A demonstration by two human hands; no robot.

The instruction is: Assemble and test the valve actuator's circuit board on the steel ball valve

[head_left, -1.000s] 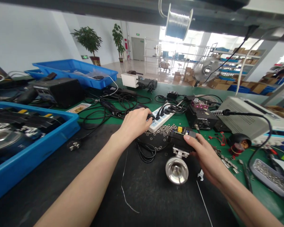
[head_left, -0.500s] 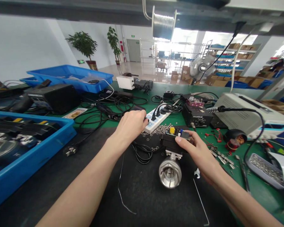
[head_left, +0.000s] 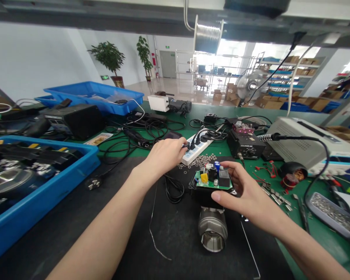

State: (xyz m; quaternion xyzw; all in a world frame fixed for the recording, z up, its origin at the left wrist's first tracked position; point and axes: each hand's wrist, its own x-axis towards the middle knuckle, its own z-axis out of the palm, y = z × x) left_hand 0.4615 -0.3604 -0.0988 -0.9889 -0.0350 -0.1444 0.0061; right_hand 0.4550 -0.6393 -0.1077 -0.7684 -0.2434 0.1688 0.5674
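1. Power strip (head_left: 198, 151), white, one: lies aslant on the green desk (head_left: 332, 254), with black plugs seated along it.
2. Left hand (head_left: 167, 153), one: at the near left end of the power strip; grip closed on a dark plug (head_left: 186, 146), mostly hidden by the fingers. Whether the plug is fully seated cannot be told.
3. Right hand (head_left: 240, 194), one: nearer than the power strip and to its right; grip around the right end of the valve's black box (head_left: 202, 196), thumb on the near side.
4. Metal valve (head_left: 212, 227), one: below the black box, in front of the power strip, round mouth towards the person.
5. Circuit board (head_left: 205, 186), green: atop the black box, bearing yellow, blue and black parts.
6. Nuts (head_left: 204, 160), many: scattered along the near side of the power strip.
7. Black cord (head_left: 175, 190), coiled: in front of the power strip, left of the valve.
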